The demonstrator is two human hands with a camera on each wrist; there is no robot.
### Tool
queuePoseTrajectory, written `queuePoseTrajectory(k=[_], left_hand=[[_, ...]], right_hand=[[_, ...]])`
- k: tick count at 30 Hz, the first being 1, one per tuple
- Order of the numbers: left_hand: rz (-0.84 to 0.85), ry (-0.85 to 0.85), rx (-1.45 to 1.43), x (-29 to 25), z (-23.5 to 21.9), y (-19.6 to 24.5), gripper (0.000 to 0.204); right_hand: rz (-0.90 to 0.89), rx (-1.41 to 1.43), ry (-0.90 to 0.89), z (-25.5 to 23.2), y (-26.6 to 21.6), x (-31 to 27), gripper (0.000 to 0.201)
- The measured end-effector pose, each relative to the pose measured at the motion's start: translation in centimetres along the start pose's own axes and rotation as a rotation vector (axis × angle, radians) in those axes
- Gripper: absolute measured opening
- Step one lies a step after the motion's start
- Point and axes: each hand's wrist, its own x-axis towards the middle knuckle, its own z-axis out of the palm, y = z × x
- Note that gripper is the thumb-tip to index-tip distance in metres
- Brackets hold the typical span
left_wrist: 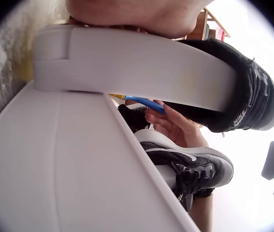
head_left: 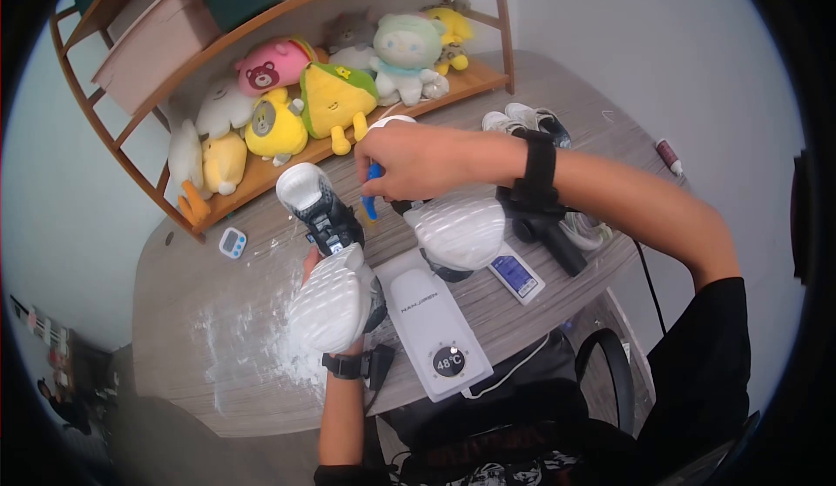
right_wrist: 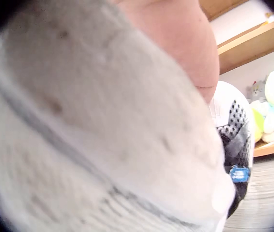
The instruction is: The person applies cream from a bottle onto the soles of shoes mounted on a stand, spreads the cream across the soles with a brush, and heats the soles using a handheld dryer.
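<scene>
My right hand pinches a slim brush with a blue handle and a yellowish tip, pointed down. Beyond the near sneakers, my left hand holds a black-and-white sneaker by its opening end; most of the fingers are hidden. Its white toe faces the shelf, and a blue tongue label shows in the right wrist view. Two dark Nike sneakers hang soles up over a white shoe dryer reading 48°C: the left sneaker above my left wrist, the right sneaker below my right forearm.
White powder is scattered on the table's left side, near a small timer. A white-and-blue packet lies right of the dryer. More sneakers and a small bottle stand at the right. Plush toys fill the shelf behind.
</scene>
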Motion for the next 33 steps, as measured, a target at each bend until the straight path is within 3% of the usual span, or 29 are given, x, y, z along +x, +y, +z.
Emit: queuePoseTrajectory(k=[2, 4, 6, 9, 12, 13, 15, 16, 18, 21, 24, 25, 29, 31, 33], left_hand=[[0.153, -0.108, 0.363, -0.1, -0.3, 0.2, 0.054], [0.109, -0.104, 0.345, 0.1, -0.8, -1.3, 0.052], [-0.016, 0.033, -0.011, 0.1, -0.2, -1.3, 0.043], [-0.025, 0.050, -0.041, 0.4, -1.3, -3.7, 0.042], [-0.135, 0.033, -0.292, 0.5, -0.6, -2.1, 0.040], [-0.125, 0.037, -0.288, 0.4, -0.6, -2.3, 0.040], [0.046, 0.057, -0.007, 0.5, -0.7, -3.1, 0.038], [0.039, 0.035, -0.034, 0.6, -0.7, -2.9, 0.036], [-0.275, 0.089, -0.586, 1.4, -0.7, -2.9, 0.031], [-0.329, 0.095, -0.732, 1.9, 0.1, -1.8, 0.027], [-0.348, -0.025, -0.583, 2.0, -1.8, -4.4, 0.033], [-0.253, 0.030, -0.375, 2.0, -1.4, -4.6, 0.032], [-0.331, 0.016, -0.541, 2.5, -1.3, -4.4, 0.034], [-0.455, 0.005, -0.731, 2.8, -1.4, -4.5, 0.036], [-0.452, 0.028, -0.711, 2.5, -1.4, -4.6, 0.037]], right_hand=[[0.016, 0.069, 0.024, 0.2, 0.3, -0.3, 0.027], [0.026, 0.136, 0.041, 0.3, 0.6, -0.7, 0.027], [-0.008, 0.178, 0.118, 0.3, 0.9, -1.0, 0.028], [0.052, 0.292, 0.220, -0.6, 0.6, -1.5, 0.028], [0.073, 0.368, 0.307, -2.0, -0.6, -2.0, 0.029], [0.062, 0.368, 0.309, -2.1, -0.7, -2.0, 0.029], [0.051, 0.370, 0.287, -2.6, -0.7, -1.8, 0.031], [0.038, 0.367, 0.288, -2.9, -1.0, -1.8, 0.031], [0.043, 0.325, 0.288, -3.3, -1.9, -1.9, 0.032], [-0.007, 0.339, 0.341, -3.7, -3.2, -2.1, 0.034], [-0.028, 0.277, 0.402, -3.9, -4.3, -1.9, 0.036], [-0.032, 0.275, 0.398, -3.9, -4.7, -2.0, 0.036], [-0.025, 0.322, 0.447, -4.1, -6.3, -2.7, 0.036], [-0.025, 0.328, 0.454, -3.9, -6.0, -2.8, 0.036], [-0.042, 0.428, 0.565, -3.7, -5.2, -2.8, 0.035]])
